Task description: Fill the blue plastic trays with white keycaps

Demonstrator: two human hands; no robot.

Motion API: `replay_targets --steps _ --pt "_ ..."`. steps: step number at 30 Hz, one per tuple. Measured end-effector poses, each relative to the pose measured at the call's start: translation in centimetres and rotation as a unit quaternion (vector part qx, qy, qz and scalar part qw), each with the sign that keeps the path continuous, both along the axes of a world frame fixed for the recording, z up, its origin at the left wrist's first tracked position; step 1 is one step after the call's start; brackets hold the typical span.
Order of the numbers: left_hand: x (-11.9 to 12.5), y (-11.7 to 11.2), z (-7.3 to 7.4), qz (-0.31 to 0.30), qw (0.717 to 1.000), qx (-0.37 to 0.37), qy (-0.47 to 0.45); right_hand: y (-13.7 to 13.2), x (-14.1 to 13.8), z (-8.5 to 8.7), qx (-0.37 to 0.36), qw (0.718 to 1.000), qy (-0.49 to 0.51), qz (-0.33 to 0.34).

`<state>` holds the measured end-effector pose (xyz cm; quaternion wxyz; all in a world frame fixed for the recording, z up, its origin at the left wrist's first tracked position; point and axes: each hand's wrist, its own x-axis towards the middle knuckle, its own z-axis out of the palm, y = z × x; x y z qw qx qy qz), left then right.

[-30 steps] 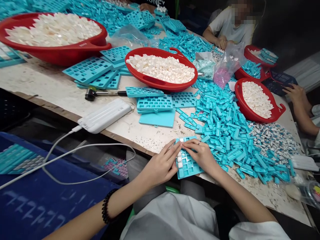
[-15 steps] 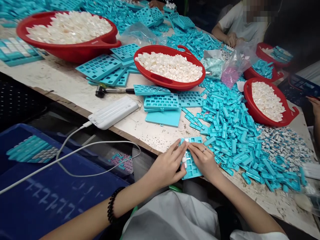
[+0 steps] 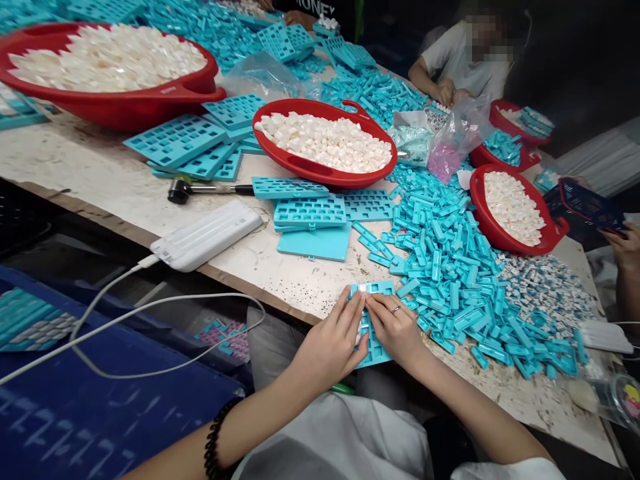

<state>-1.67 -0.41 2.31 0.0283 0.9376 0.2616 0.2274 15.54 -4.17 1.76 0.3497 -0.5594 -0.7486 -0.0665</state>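
Observation:
A small turquoise grid tray lies at the near table edge, partly over my lap, with a few white keycaps set in its top row. My left hand rests on the tray's left side, fingers curled and pressing near the top. Facing it from the right, my right hand, a ring on one finger, pinches at the same top row. What the fingertips pinch is too small to make out. A heap of loose turquoise strips lies just right of the tray.
Red basins of white keycaps stand on the table, with stacked turquoise trays, a small hammer, and a white power bank with cable. Other people sit at the far and right sides. A blue crate is on the left.
Both hands have shifted slightly up the tray toward its top row; the white caps along its left column are now hidden under my fingers. The camera view wobbled.

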Motion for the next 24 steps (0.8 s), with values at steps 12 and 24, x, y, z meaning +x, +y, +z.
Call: replay_targets --steps 12,24 --pt "0.5 0.2 -0.1 0.001 0.998 0.064 0.005 0.3 -0.4 -0.3 0.004 0.998 -0.067 -0.014" --pt "0.9 0.3 -1.6 -0.018 0.997 0.071 -0.029 -0.1 -0.4 0.1 -0.076 0.972 -0.222 0.010"
